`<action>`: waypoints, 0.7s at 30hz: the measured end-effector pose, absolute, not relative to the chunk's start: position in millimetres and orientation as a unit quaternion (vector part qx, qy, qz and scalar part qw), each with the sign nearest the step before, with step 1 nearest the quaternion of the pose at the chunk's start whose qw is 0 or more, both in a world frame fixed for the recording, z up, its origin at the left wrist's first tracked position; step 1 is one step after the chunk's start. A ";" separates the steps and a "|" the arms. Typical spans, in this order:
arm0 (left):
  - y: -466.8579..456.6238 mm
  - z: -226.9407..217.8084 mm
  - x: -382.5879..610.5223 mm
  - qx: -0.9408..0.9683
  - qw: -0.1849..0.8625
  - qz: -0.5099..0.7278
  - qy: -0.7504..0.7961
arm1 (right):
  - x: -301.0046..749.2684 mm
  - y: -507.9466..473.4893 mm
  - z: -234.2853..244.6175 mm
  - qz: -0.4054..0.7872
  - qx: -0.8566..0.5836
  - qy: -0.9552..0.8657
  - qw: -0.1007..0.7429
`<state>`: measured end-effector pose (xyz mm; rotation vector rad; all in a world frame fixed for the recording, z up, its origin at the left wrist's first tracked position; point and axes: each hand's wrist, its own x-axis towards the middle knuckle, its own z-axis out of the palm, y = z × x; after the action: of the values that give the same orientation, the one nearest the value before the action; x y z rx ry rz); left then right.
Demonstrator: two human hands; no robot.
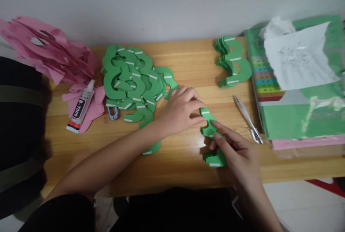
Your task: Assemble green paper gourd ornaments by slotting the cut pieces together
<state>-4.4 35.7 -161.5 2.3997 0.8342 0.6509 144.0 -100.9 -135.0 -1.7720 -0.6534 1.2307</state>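
Note:
A green curved paper cut-out (211, 135) with white tape strips lies on the wooden table (178, 163) between my hands. My left hand (180, 110) rests on the table with its fingertips pinching the cut-out's upper end. My right hand (238, 153) is curled around the lower part, its forefinger pressing on the middle of the piece. Another green cut-out (151, 149) pokes out from under my left forearm.
A heap of green cut-outs (134, 81) lies at the back left, a neat stack of them (233, 61) at the back right. Pink paper scraps (48, 54), a B-7000 glue tube (80, 108), a pen-like tool (248, 118) and a wrapped pack of coloured paper (302, 81) surround the work spot.

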 end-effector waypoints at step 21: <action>35.9 -164.4 -4.9 0.882 0.258 0.244 0.310 | 145.5 -100.2 -136.2 0.491 -0.717 -0.277 0.410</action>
<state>-4.9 35.9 -164.4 2.3907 0.8411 0.6614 145.5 -100.2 -136.2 -1.8056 -0.6972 1.2351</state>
